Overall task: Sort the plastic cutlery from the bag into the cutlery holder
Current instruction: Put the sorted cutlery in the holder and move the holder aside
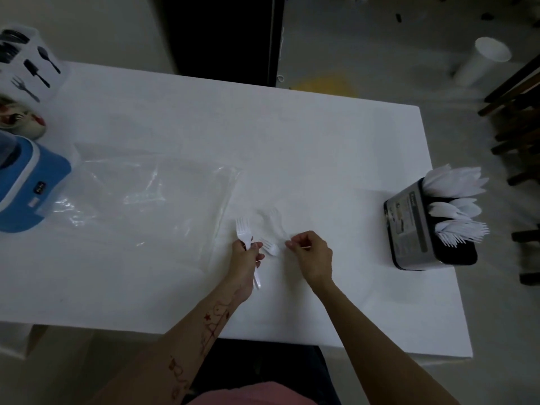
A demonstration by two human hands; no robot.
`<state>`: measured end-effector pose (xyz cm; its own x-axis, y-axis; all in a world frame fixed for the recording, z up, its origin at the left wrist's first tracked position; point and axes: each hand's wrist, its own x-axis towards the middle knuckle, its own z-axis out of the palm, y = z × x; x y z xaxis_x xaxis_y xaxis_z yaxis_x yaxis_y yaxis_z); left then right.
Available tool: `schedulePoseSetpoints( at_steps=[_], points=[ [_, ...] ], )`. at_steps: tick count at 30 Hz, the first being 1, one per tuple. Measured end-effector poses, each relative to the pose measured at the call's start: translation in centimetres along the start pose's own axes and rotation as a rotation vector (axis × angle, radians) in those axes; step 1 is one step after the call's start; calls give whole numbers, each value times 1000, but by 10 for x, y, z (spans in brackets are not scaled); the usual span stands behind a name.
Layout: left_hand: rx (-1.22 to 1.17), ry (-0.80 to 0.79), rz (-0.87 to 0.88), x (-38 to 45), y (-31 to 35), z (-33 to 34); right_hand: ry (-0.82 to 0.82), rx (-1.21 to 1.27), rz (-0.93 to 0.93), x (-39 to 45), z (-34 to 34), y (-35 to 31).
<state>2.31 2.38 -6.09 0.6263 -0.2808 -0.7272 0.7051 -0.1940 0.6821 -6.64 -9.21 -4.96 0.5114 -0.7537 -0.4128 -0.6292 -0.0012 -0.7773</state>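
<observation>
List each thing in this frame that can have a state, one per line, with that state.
left hand: grips a white fork, tines pointing away
right hand: pinches something thin; what, I cannot tell
second fork: lies on the table between the hands
plastic bag: flat on the table, looks empty
cutlery holder: upright, compartments full of white cutlery

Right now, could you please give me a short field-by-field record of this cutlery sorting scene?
left hand: grips a white fork, tines pointing away
right hand: pinches a second fork by its handle
loose fork: lies on the table between the hands
plastic bag: flat, left of the hands
cutlery holder: right table edge, holding white cutlery
</observation>
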Motion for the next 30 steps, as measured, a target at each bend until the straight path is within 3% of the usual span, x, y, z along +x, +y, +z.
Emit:
schedulePoseSetpoints(
  at_steps=[3, 6, 8, 11, 14, 18, 19, 21, 24, 26, 30],
  points=[
    [-185, -7, -57, -1, 4, 4, -193, 184, 14, -8, -6, -6],
    [-262, -54, -95, 0, 4, 8, -328, 68, -24, -12, -6, -7],
    [-194, -20, -59, -1, 5, 9, -310, 25, -59, -11, -4, -6],
    [-134, 68, 14, -2, 5, 8, -130, -200, -127, -6, -3, 3],
    [-175, 94, -7, -1, 3, 2, -161, -506, -138, -5, -7, 18],
    [-126, 102, -34, -1, -1, 0, -138, -615, -212, -5, -8, 26],
    [-112, 107, -28, -2, -2, 1, -127, -589, -210, -4, -9, 25],
    [-72, 111, -21, -2, -4, 3, -124, -286, -122, -4, -12, 18],
    [-24, 51, -53, -7, -3, 8, -257, 105, -6, -8, -16, -1],
    [-23, -20, -89, -13, 0, 13, -327, 162, 21, -13, -16, -6],
    [-40, -136, -119, -20, 3, 21, -297, 159, 29, -18, -17, -6]
  ],
)
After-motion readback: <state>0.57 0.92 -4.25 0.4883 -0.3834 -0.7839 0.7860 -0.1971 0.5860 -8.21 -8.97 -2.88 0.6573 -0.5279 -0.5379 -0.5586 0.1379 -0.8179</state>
